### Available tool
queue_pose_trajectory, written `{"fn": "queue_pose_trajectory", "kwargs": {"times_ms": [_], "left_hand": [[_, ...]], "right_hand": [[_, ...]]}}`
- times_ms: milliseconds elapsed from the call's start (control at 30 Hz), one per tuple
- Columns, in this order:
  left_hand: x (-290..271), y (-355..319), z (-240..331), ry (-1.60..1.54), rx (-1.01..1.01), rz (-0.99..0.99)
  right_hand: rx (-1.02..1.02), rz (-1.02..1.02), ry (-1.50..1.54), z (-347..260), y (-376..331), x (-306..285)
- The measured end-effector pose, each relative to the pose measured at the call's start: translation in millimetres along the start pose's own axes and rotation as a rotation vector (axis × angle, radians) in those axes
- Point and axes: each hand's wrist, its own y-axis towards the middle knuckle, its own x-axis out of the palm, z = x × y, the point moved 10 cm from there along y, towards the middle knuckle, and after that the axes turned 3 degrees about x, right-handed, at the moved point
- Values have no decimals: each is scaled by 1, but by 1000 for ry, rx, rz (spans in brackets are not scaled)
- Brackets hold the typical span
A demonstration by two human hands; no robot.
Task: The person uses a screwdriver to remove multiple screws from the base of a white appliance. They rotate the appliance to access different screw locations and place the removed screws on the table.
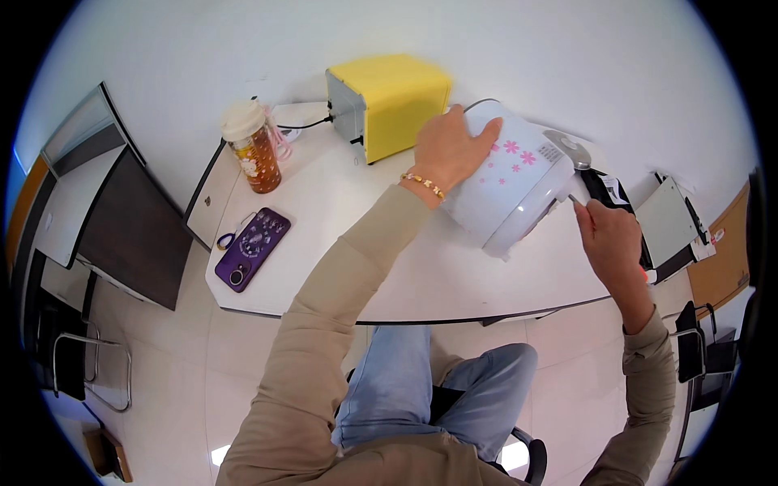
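Head view, and both hands are up at the white table [389, 279]! The left hand [455, 146] is planted on the white appliance [512, 182] with the pink flowers, thumb spread well apart from the fingers and lying across the pale shell; the other fingertips slip out of sight over the edge, so I can't tell whether they clamp it. The appliance sits at a slant, right under those left fingers, one end turned toward the right hand [609, 235].

And there's the right hand, thumb and index finger together, clamped on a thin dark tool [574, 198], its tip poking out close to the appliance's end; whether it touches, I can't tell. Just beyond the right fingers lies a black object [596, 188] with a white label, and above them a silvery rounded piece [569, 147] beside the appliance.

Over to the left fingers: a yellow box [405, 97] stands just beside them, a black cord [306, 125] running from its side. Farther left, well apart, there's the tumbler [258, 158] of amber drink, and nearer the body, a purple phone [255, 247] lying flat.
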Motion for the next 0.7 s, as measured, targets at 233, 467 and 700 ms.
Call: {"fn": "queue_pose_trajectory", "kwargs": {"times_ms": [233, 467, 700], "left_hand": [[6, -2, 4, 181, 59, 83], [1, 1, -8, -90, 120, 74], [8, 4, -15, -144, 119, 15]], "right_hand": [[334, -424, 767, 37, -10, 65], [617, -880, 1317, -5, -43, 71], [564, -970, 1263, -3, -57, 62]]}}
